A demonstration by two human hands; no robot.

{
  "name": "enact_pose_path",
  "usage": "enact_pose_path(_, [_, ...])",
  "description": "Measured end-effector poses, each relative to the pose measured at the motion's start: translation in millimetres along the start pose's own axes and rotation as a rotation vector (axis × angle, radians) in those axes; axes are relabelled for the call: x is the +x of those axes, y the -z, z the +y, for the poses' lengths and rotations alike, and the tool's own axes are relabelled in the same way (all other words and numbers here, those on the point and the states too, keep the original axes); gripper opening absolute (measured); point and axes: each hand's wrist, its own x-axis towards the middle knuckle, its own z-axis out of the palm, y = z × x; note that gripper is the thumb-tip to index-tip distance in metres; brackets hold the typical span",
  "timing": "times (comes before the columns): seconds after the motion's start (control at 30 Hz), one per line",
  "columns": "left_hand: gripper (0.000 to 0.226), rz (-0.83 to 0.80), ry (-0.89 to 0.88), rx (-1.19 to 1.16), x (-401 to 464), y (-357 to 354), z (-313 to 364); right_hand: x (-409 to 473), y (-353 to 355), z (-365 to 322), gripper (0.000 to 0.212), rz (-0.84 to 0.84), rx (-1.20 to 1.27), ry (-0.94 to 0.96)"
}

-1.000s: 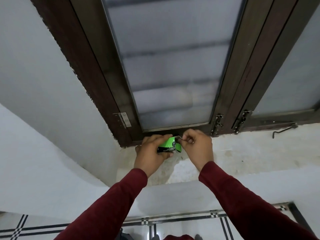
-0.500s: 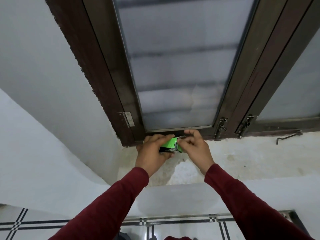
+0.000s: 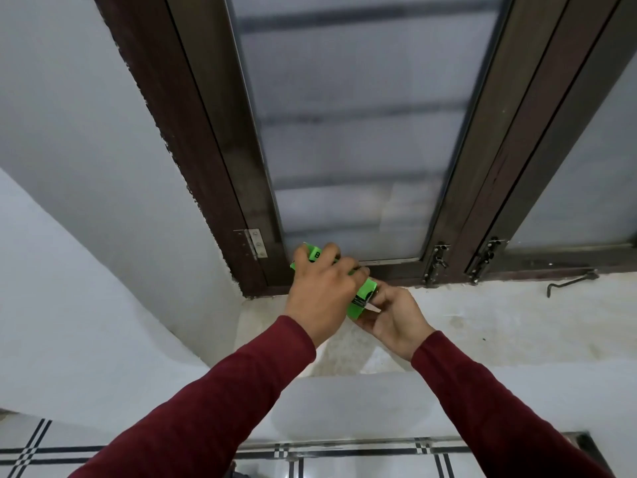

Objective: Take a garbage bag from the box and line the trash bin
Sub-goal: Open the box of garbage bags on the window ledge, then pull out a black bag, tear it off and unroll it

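Note:
A small bright green box (image 3: 362, 300) with black print is held above the white window sill (image 3: 499, 326). My left hand (image 3: 322, 291) grips it from above, fingers wrapped over its top, and hides most of it. My right hand (image 3: 393, 317) cups the box's lower right end from beneath, where a pale open flap (image 3: 374, 308) sticks out. No garbage bag and no trash bin are in view.
A dark wooden window frame (image 3: 206, 139) with frosted glass rises behind the hands. Metal latches (image 3: 436, 262) and a hook (image 3: 572, 281) sit along its base at right. White walls stand at left; tiled floor (image 3: 344, 460) lies below.
The box has been turned and tilted, its right end now lower. My left hand shifted over its top, and my right hand dropped under its lower end.

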Motion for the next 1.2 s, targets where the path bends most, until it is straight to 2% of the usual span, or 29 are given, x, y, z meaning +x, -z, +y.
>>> enact_pose_path(0.1, [0.054,0.01,0.032,-0.003,2,6,-5,-1,4,-4,0.042,-0.018,0.11,-0.008])
enact_pose_path(0.17, [0.055,0.0,0.113,-0.036,1,7,-12,-2,5,-7,0.024,0.052,0.094,0.009])
enact_pose_path(0.23, [0.06,-0.049,0.257,-0.125,-3,2,-21,-4,7,-11,0.01,0.151,0.059,0.034])
enact_pose_path(0.33, [0.064,-0.228,0.562,-0.398,-17,-19,-33,-9,13,-14,0.006,0.303,0.038,0.079])
enact_pose_path(0.4, [0.065,-0.336,0.681,-0.531,-29,-37,-31,-15,16,-15,0.01,0.332,0.087,0.099])
enact_pose_path(0.5, [0.068,-0.439,0.656,-0.562,-43,-57,-20,-23,15,-13,0.019,0.259,0.139,0.043])
enact_pose_path(0.57, [0.071,-0.452,0.598,-0.497,-47,-65,-15,-26,12,-8,0.023,0.229,0.014,-0.009])
enact_pose_path(0.6, [0.071,-0.416,0.565,-0.457,-48,-66,-12,-27,10,-5,0.022,0.229,-0.085,-0.011])
enact_pose_path(0.67, [0.06,-0.221,0.541,-0.502,-48,-65,-4,-28,8,0,0.024,0.225,-0.221,0.023])
enact_pose_path(0.73, [0.041,-0.076,0.677,-0.873,-44,-55,7,-29,4,5,0.031,0.207,-0.266,0.053])
enact_pose_path(0.8, [0.037,-0.188,0.929,-1.484,-30,-37,19,-32,-1,11,0.034,0.184,-0.311,0.064])
enact_pose_path(0.83, [0.039,-0.253,1.032,-1.727,-24,-32,22,-33,-3,13,0.033,0.182,-0.323,0.068])
enact_pose_path(0.87, [0.041,-0.293,1.105,-1.87,-20,-29,24,-33,-5,15,0.031,0.192,-0.323,0.073])
enact_pose_path(0.93, [0.045,-0.323,1.204,-2.013,-18,-27,23,-33,-6,16,0.024,0.222,-0.308,0.091])
enact_pose_path(1.03, [0.045,-0.388,1.265,-2.16,-22,-28,19,-27,-4,13,0.017,0.314,-0.194,0.149])
enact_pose_path(1.2, [0.042,-0.441,1.31,-2.188,-32,-33,11,-19,4,-4,0.021,0.566,-0.011,0.296])
